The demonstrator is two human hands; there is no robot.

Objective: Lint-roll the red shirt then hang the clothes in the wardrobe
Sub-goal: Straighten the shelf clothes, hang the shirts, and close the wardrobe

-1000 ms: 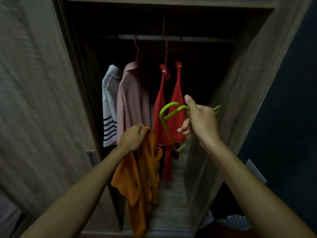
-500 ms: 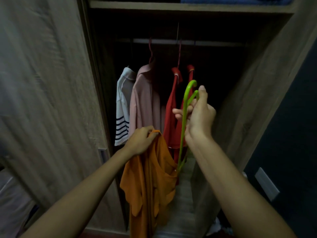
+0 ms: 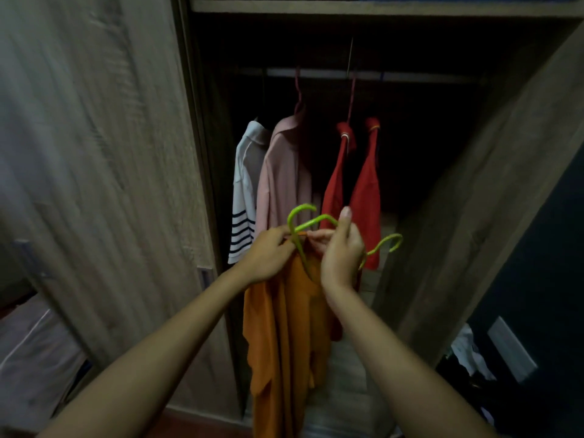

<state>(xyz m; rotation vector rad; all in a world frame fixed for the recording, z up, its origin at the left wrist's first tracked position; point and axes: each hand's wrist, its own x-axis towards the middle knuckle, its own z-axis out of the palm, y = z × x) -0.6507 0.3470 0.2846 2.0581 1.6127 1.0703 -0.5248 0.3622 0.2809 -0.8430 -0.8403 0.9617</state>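
Note:
An orange shirt (image 3: 286, 336) hangs down in front of the open wardrobe, gripped at its collar by my left hand (image 3: 268, 257). My right hand (image 3: 343, 251) holds a green plastic hanger (image 3: 303, 222) against that collar, one hanger arm pushed down into the neck opening, the other end sticking out to the right. Behind, the red shirt (image 3: 363, 191) hangs from the wardrobe rail (image 3: 316, 72) on a red hanger.
A pink shirt (image 3: 281, 175) and a white striped top (image 3: 245, 191) hang left of the red shirt. The wardrobe's wooden door (image 3: 94, 153) stands at the left, its side panel (image 3: 489, 184) at the right. Loose clothes (image 3: 467, 352) lie on the floor at the lower right.
My right hand has brought the green hanger down and left to the orange shirt's collar, turning it from upright to slanted. Both hands now meet at the collar.

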